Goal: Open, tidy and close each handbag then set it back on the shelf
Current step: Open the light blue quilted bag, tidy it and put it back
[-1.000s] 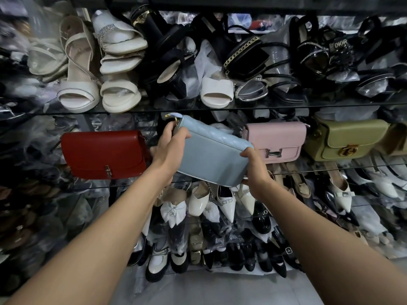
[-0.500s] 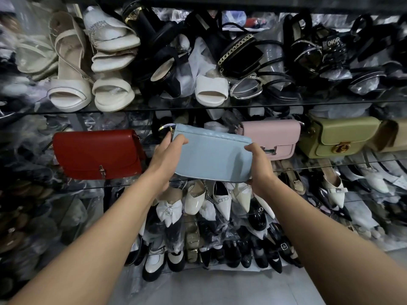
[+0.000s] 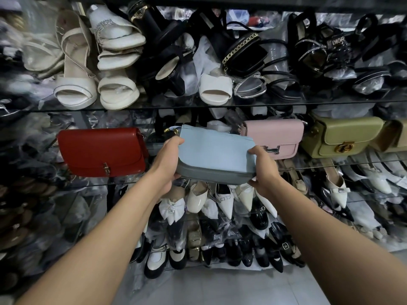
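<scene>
Glass shelving (image 3: pixel 176 106) crammed with glossy shoes (image 3: pixel 74 93) backs a soft, rectangular pale-blue handbag (image 3: pixel 215 153) held before the gap between a smooth red bag (image 3: pixel 101 150) and a pink bag (image 3: pixel 275 135), left hand (image 3: pixel 168 159) clamped on its left end, right hand (image 3: pixel 263 170) on its right end.

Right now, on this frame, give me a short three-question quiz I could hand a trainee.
1. True or false: the left grip and the right grip both hold the light blue handbag.
2. Which shelved handbag sits nearest the left grip? A) pink B) red handbag C) olive
3. Fill in: the lettering on the black sandal at upper right reads ____.
Key: 1 true; 2 B; 3 DIOR.
</scene>
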